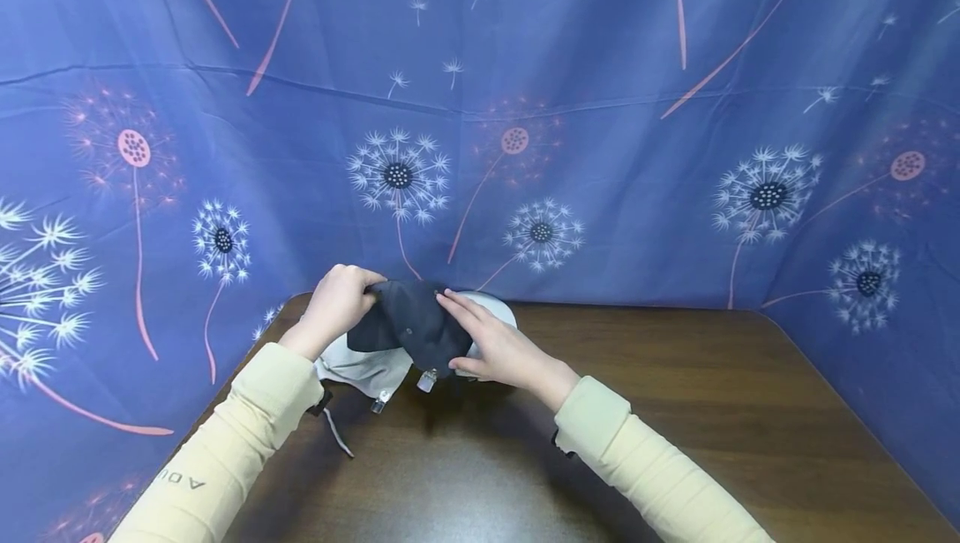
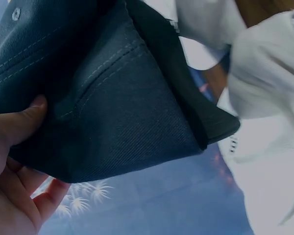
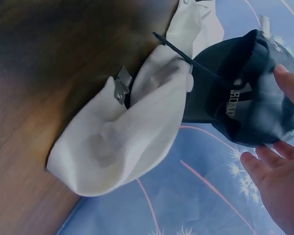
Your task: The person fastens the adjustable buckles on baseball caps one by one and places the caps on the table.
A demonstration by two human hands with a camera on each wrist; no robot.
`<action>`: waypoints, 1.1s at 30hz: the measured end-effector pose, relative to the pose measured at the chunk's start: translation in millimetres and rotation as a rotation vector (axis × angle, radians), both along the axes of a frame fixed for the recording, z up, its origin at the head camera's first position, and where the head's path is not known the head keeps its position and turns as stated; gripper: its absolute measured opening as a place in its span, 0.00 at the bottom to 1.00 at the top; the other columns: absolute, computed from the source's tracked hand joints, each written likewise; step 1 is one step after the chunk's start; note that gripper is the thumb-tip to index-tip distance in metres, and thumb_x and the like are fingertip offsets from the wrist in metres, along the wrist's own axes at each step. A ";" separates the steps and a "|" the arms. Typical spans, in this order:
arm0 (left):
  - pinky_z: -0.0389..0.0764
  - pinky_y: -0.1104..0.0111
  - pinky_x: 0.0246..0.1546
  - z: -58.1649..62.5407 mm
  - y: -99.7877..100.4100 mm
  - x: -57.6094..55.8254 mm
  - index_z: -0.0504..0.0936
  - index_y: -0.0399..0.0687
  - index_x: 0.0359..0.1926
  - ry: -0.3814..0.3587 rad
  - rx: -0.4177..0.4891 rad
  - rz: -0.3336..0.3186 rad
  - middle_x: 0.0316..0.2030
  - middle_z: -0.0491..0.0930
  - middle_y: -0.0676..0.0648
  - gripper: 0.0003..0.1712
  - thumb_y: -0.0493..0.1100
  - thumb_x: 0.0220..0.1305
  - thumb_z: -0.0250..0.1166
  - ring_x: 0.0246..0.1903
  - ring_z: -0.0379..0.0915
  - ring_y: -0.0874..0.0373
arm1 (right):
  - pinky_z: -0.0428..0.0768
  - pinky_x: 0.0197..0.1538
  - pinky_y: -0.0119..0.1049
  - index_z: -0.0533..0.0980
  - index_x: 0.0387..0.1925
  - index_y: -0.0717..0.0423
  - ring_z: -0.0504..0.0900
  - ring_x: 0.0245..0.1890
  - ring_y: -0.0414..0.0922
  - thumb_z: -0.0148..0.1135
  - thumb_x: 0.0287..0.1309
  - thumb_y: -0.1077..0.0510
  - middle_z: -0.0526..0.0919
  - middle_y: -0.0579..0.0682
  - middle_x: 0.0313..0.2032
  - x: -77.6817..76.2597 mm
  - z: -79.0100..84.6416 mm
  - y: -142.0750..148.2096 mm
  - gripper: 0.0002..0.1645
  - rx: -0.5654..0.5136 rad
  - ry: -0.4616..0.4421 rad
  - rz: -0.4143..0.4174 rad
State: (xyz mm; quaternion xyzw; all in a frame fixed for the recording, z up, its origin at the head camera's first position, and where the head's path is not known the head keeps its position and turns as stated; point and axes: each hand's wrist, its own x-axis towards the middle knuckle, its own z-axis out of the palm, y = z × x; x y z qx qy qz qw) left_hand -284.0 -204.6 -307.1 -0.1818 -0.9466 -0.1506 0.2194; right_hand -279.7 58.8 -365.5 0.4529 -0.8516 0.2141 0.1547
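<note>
A dark baseball cap [image 1: 423, 322] is up over the far left part of the table. My left hand [image 1: 337, 301] grips its left side, with the thumb [image 2: 24, 120] on the outer cloth and the fingers at the edge below. My right hand [image 1: 506, 351] touches the other side with fairly straight, spread fingers. In the right wrist view the cap's hollow and a pale printed label [image 3: 233, 104] inside show. A pale cap [image 1: 367, 368] lies below it on the left, and another white cap [image 3: 122, 142] on the right, partly hidden by the dark cap and my right hand.
Brown wooden table [image 1: 675, 410] spreads to the right and front. A blue dandelion-print cloth [image 1: 622, 193] stands behind and along the sides. Metal buckles [image 1: 427, 381] hang at the caps' near edges, and a thin light strap [image 1: 337, 435] trails by my left sleeve.
</note>
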 end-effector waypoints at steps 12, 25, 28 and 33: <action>0.66 0.65 0.22 41.4 20.6 -1.0 0.81 0.47 0.19 -0.027 0.025 0.007 0.14 0.73 0.50 0.13 0.28 0.52 0.62 0.18 0.68 0.55 | 0.80 0.45 0.39 0.51 0.72 0.45 0.64 0.66 0.48 0.74 0.42 0.61 0.53 0.48 0.72 0.3 8.5 14.6 0.59 -0.090 0.114 -0.019; 0.67 0.68 0.22 67.5 46.8 12.0 0.70 0.49 0.13 -0.098 0.110 -0.056 0.11 0.65 0.53 0.18 0.36 0.56 0.64 0.16 0.67 0.57 | 0.78 0.49 0.38 0.62 0.66 0.50 0.65 0.66 0.51 0.70 0.42 0.70 0.60 0.54 0.68 6.9 30.0 32.5 0.48 -0.350 0.289 0.078; 0.71 0.68 0.22 70.0 52.3 15.8 0.71 0.48 0.13 -0.132 0.151 -0.071 0.12 0.68 0.53 0.18 0.40 0.56 0.66 0.16 0.69 0.58 | 0.77 0.52 0.36 0.65 0.63 0.53 0.67 0.64 0.52 0.70 0.41 0.70 0.64 0.56 0.66 8.7 35.5 38.4 0.44 -0.389 0.344 0.076; 0.75 0.68 0.22 70.4 60.2 20.2 0.72 0.46 0.15 -0.240 0.243 -0.086 0.12 0.68 0.53 0.18 0.44 0.56 0.68 0.16 0.70 0.59 | 0.71 0.61 0.36 0.69 0.58 0.59 0.72 0.60 0.54 0.70 0.41 0.69 0.71 0.58 0.60 10.4 42.8 48.0 0.38 -0.471 0.436 0.064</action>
